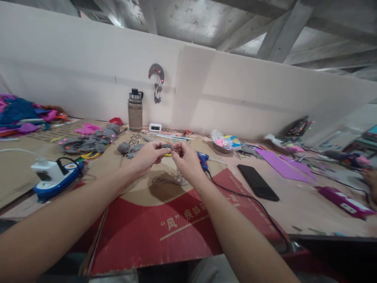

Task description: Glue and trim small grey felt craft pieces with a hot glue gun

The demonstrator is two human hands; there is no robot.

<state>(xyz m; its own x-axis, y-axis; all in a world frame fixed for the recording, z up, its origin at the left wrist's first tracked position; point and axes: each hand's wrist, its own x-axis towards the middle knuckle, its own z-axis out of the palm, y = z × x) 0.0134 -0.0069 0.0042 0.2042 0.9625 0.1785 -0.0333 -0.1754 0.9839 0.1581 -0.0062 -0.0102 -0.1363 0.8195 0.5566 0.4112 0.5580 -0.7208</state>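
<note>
Both my hands meet above the middle of the cardboard-covered table [138,196]. My left hand [147,156] and my right hand [185,159] pinch a small grey felt piece [167,147] between their fingertips, fingers closed on it from both sides. A blue glue gun [203,160] lies just right of my right hand, its black cord [244,198] running toward the table's front edge. Grey thread or wire loops [171,180] lie on the cardboard below my hands.
A pile of grey felt pieces [88,142] and a water bottle [135,110] stand at the back left. A blue and white power strip [55,177] sits left. A black phone [257,182], purple foam sheets [279,165] and a magenta box [346,201] lie right. White wall boards rise behind.
</note>
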